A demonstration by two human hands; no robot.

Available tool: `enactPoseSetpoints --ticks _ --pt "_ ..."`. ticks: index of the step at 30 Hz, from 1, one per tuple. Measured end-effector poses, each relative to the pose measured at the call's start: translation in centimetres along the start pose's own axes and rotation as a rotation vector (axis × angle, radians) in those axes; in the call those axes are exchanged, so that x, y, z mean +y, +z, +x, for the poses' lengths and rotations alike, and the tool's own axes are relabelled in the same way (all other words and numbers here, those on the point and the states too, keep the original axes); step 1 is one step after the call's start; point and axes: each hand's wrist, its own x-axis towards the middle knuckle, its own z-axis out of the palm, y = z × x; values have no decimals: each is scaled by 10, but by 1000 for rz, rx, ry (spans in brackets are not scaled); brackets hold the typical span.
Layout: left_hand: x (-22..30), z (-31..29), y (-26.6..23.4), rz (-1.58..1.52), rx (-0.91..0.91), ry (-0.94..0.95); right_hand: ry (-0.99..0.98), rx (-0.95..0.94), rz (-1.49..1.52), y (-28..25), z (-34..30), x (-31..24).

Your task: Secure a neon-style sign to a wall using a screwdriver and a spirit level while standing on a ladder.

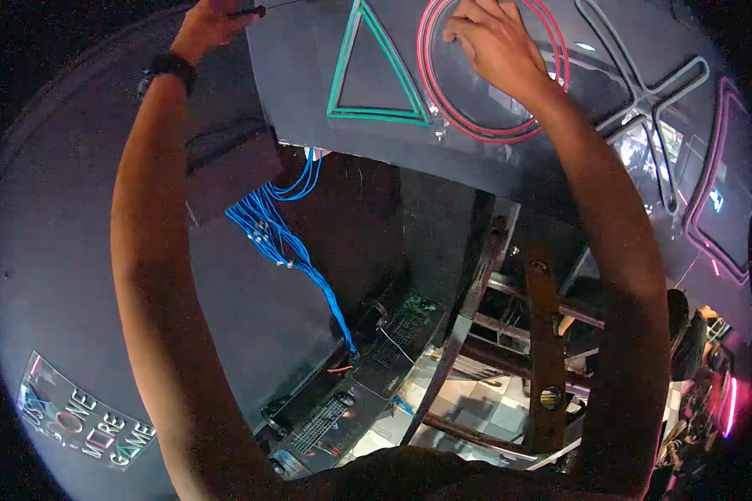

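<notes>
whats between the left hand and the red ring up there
In the head view, the green triangle outline lies between the left hand and the red ring; the dark-handled tool in that hand juts into the gap.

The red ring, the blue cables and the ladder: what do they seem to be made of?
Red ring: probably flexible plastic or silicone tubing, satin-smooth, as it curves in even parallel lines; glass isn't ruled out.
Blue cables: likely plastic-coated wire, slightly shiny; thin strands bend and bundle loosely.
Ladder: metal or wood, dull and worn-looking; too dim to settle.
</notes>
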Motion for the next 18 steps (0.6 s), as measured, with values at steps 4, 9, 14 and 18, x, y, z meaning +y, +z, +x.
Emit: enactPoseSetpoints --ticks 4,9,14,18 --pt "48 14 -1 -458 -304 -306 -9 -43 13 3 -13 12" --pt "27 11 4 -464 27 -247 10 -9 31 10 -4 3" --pt "66 0 16 446 -3 -190 -12 -36 -94 3 -4 4" --pt "76 -11 42 189 106 -217 27 -83 -40 2 -9 3"
